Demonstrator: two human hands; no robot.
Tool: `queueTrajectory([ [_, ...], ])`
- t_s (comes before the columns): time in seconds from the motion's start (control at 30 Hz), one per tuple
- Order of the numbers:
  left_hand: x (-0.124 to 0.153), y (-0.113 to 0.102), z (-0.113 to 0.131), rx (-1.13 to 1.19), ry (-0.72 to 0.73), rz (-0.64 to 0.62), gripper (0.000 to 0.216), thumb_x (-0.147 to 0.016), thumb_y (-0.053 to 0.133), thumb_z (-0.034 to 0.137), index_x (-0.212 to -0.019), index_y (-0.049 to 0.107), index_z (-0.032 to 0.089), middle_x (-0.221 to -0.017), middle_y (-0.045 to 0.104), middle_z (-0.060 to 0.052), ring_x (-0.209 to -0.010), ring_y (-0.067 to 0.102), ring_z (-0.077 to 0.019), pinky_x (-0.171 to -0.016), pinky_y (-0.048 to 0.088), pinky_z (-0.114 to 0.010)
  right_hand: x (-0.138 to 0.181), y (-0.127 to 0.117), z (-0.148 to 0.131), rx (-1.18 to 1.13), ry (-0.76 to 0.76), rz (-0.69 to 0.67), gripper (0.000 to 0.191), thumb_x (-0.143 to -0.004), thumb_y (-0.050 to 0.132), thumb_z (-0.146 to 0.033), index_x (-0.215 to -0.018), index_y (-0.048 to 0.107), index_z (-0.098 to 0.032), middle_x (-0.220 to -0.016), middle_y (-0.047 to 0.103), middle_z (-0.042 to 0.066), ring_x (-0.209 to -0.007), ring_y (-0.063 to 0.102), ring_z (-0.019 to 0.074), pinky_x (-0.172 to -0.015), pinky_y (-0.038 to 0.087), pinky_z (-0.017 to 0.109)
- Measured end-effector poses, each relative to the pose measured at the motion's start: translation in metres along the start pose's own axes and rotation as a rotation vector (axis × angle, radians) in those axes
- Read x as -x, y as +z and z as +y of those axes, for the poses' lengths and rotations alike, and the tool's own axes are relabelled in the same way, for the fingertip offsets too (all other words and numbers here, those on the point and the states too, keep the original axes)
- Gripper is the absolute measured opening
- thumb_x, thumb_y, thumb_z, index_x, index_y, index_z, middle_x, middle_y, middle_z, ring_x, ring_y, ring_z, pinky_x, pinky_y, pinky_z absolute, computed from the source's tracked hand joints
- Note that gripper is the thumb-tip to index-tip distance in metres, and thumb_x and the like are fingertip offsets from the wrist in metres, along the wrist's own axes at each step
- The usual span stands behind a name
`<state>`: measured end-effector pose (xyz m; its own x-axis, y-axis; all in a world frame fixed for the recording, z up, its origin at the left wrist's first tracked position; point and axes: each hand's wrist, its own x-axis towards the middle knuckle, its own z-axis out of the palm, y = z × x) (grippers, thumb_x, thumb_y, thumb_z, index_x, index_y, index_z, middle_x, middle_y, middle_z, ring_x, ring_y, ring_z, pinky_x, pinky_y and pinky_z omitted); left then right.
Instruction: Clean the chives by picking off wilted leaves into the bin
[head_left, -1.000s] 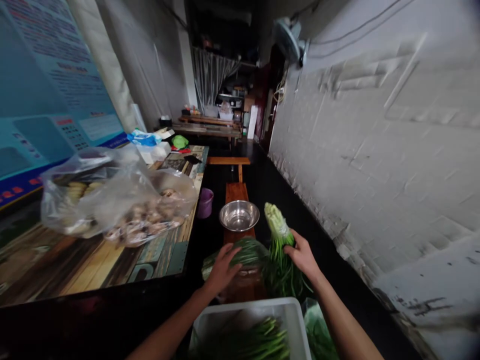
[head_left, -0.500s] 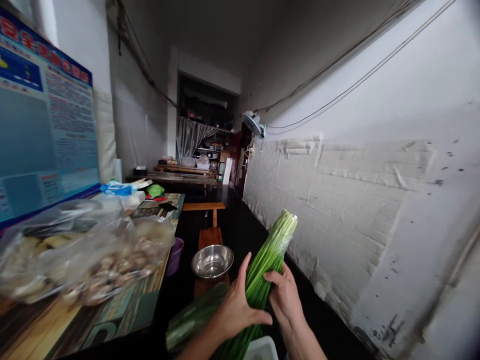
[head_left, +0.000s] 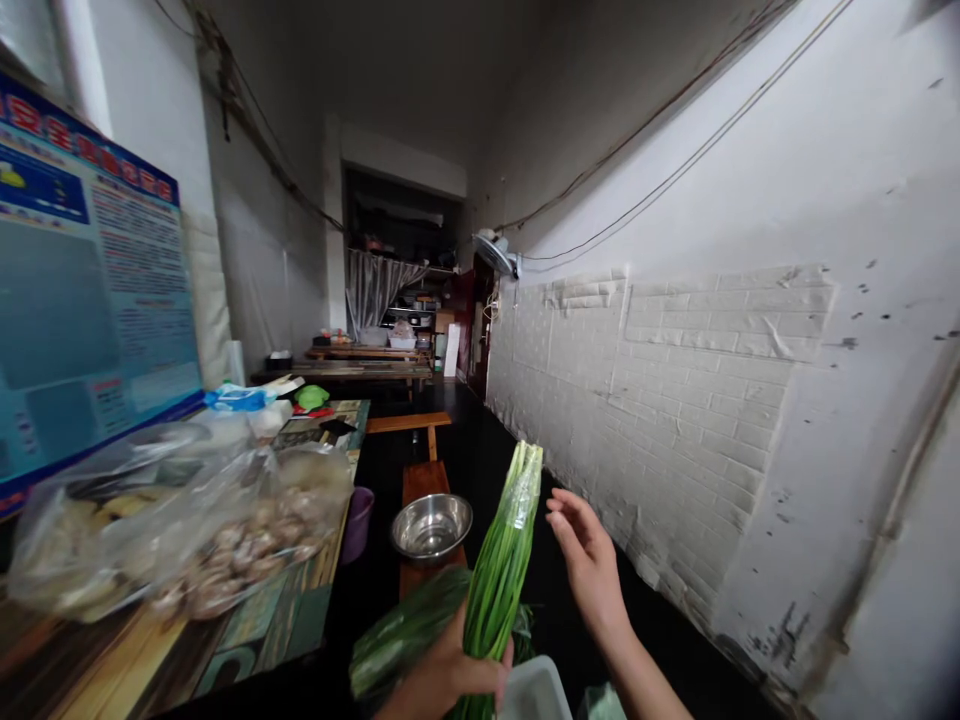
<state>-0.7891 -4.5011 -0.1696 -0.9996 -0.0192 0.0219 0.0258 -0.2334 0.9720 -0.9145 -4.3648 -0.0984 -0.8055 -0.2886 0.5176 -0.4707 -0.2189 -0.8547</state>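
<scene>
From here: long bunch of thin green stalks w/ pale ends (head_left: 501, 580), lower ctr of frame, L hand (head_left: 454, 672) wrapped round its lower part. Long axis near upright, top tipped a bit to frame right, pale ends up, clear tape band (head_left: 519, 500) just below them. R hand (head_left: 592, 565) looks empty, fingers loosely curled, apart from the bunch, which lies to its left; R hand's nearer the taped end, L hand the btm

Bunch of green stalks (head_left: 498, 585) (clear-wrapped near its pale top), aslant in the left hand (head_left: 452, 672).
</scene>
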Motion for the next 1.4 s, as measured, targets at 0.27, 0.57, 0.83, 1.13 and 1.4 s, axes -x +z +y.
queueTrajectory([
  [0.27, 0.011, 0.000, -0.010, -0.048, -0.039, 0.080, 0.092, -0.055, 0.064, 0.007, -0.140, 0.030, 0.019, -0.066, 0.063, 0.008, -0.053, 0.051, -0.0104, -0.051, 0.041, -0.023, 0.002, -0.003, -0.007, 0.234, -0.182, -0.080, 0.023, -0.091, 0.056, -0.040, -0.078, 0.060, -0.021, -0.073, 0.055, 0.000, -0.068, 0.050, 0.0147, -0.063, 0.039, 0.027],
  [0.57, 0.007, -0.012, -0.030, -0.263, 0.038, 0.175, 0.105, -0.060, 0.064, 0.013, -0.153, 0.016, 0.023, -0.086, 0.068, -0.001, -0.070, 0.062, -0.0185, -0.064, 0.050, -0.030, 0.018, -0.003, -0.017, -0.268, 0.123, -0.138, 0.031, -0.087, 0.060, -0.053, -0.082, 0.052, -0.023, -0.096, 0.069, 0.006, -0.067, 0.060, 0.0153, -0.059, 0.045, 0.028],
  [0.83, 0.012, -0.021, -0.009, -0.555, 0.177, 0.343, 0.095, -0.063, 0.068, 0.016, -0.151, 0.033, 0.023, -0.143, 0.056, -0.008, -0.133, 0.049, -0.0311, -0.112, 0.037, -0.040, 0.012, -0.019, 0.000, 0.286, -0.153, -0.199, 0.024, -0.080, 0.071, -0.032, -0.102, 0.063, -0.025, -0.083, 0.063, 0.002, -0.074, 0.057, 0.0190, -0.071, 0.046, 0.032],
  [1.13, 0.020, -0.036, -0.005, -0.698, 0.111, 0.392, 0.089, -0.073, 0.068, 0.027, -0.152, 0.027, 0.026, -0.140, 0.060, -0.005, -0.127, 0.057, -0.0267, -0.107, 0.041, -0.035, 0.013, -0.017, 0.017, 0.389, 0.003, -0.221, 0.022, -0.084, 0.066, -0.045, -0.083, 0.065, -0.023, -0.064, 0.060, -0.002, -0.053, 0.053, 0.0140, -0.055, 0.038, 0.026],
  [1.4, 0.024, -0.041, -0.015, -1.288, -0.003, 0.266, 0.097, -0.064, 0.052, -0.002, -0.149, 0.033, 0.039, -0.133, 0.064, -0.006, -0.120, 0.061, -0.0300, -0.099, 0.047, -0.040, -0.001, -0.012, 0.007, -0.252, 0.414, -0.363, 0.038, -0.077, 0.071, -0.054, -0.074, 0.069, -0.016, -0.075, 0.073, 0.005, -0.062, 0.067, 0.0142, -0.053, 0.047, 0.022],
])
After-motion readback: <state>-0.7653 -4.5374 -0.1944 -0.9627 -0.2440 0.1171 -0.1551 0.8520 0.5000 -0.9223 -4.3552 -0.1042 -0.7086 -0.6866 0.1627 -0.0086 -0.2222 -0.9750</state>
